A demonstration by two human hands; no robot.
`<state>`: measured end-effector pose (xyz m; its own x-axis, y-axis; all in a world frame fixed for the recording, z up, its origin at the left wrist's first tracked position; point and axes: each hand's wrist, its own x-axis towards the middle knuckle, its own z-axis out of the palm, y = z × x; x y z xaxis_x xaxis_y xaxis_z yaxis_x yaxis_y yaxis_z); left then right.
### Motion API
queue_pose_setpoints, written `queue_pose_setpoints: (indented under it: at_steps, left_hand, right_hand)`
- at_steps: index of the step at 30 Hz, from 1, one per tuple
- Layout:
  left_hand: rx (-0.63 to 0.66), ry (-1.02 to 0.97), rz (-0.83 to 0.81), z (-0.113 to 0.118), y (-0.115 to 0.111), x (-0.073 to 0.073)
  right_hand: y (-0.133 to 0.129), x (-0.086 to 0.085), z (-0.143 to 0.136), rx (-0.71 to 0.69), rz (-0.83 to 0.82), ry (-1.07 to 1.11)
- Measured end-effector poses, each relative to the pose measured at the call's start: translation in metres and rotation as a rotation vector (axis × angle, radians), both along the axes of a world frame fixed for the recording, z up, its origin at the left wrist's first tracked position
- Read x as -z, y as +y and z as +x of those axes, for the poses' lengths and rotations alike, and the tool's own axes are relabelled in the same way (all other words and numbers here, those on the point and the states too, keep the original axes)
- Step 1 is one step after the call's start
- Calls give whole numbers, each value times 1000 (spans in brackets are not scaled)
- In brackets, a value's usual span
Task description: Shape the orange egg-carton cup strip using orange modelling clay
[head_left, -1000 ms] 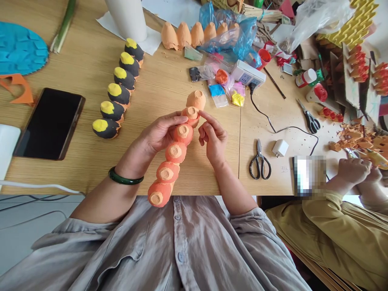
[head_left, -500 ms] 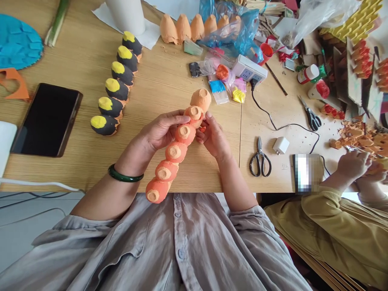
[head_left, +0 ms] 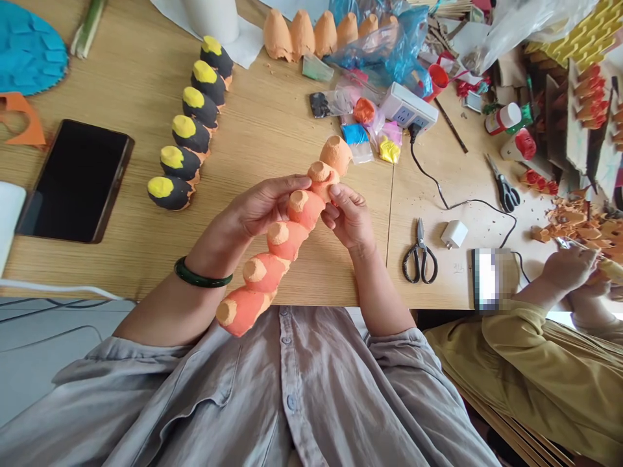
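Note:
Tilted between my two hands is an egg carton strip (head_left: 287,241), a row of pale orange cups with red-orange clay spread over the lower ones. The cup tips stay bare, and the top cup shows no clay. My left hand (head_left: 269,202) grips the strip from the left, thumb on its upper side near the second cup. Closed at the right edge, my right hand (head_left: 351,217) presses its thumb against the clay by that same cup. Its curled fingers are partly hidden behind the strip.
Another carton strip painted black and yellow (head_left: 197,107) lies left, beside a phone (head_left: 73,181). Clay packets (head_left: 355,133), a power strip (head_left: 407,104) and scissors (head_left: 419,253) lie ahead and right. A co-worker's hands (head_left: 569,266) work at the far right.
The strip has rolled and tilted, its lower end swinging left, so more of the cups' right sides show. My right thumb has moved onto the strip. The view has shifted slightly.

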<state>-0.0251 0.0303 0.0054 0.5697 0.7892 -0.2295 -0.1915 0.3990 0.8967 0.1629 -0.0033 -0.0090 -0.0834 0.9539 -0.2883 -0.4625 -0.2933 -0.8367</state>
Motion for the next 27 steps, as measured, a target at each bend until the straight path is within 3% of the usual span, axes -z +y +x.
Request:
queue_pose_setpoints:
  at_steps: [3,7,12,27]
  left_hand:
    - [-86,7,-41,-1,2,7]
    - [-334,139,115,-6,5,12]
    - [-241,56,213,-5,6,13]
    - [-251,63,241,-3,8,23]
  right_hand:
    - [4,4,2,61,-31,-4]
    - [6,11,5,61,-37,26]
    - [6,11,5,71,-64,41]
    - [-1,3,7,-56,-2,39]
